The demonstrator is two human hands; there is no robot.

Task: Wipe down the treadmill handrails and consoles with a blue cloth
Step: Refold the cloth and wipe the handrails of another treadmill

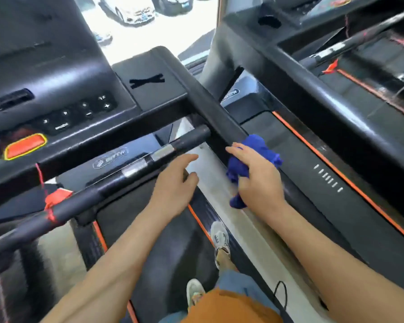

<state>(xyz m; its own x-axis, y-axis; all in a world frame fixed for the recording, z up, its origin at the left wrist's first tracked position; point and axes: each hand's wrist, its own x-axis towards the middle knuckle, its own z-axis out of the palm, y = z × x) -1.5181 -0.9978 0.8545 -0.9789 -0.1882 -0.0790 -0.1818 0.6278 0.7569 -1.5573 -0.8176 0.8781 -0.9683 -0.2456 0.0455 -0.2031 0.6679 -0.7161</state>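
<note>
My right hand (257, 176) grips a bunched blue cloth (257, 145) and holds it against the lower end of the black padded right handrail (210, 113) of the treadmill. My left hand (175, 183) hovers just left of it with fingers loosely extended, holding nothing, close to the front crossbar with silver sensor plates (149, 157). The console (63, 108) with buttons and an orange stop key (25, 145) lies to the upper left.
A second treadmill stands on the right, its handrail (331, 106) running diagonally and its orange-edged belt deck (324, 173) below. A red safety cord (54, 199) hangs on the left bar. My feet (219, 241) stand on the belt. Parked cars show through the window ahead.
</note>
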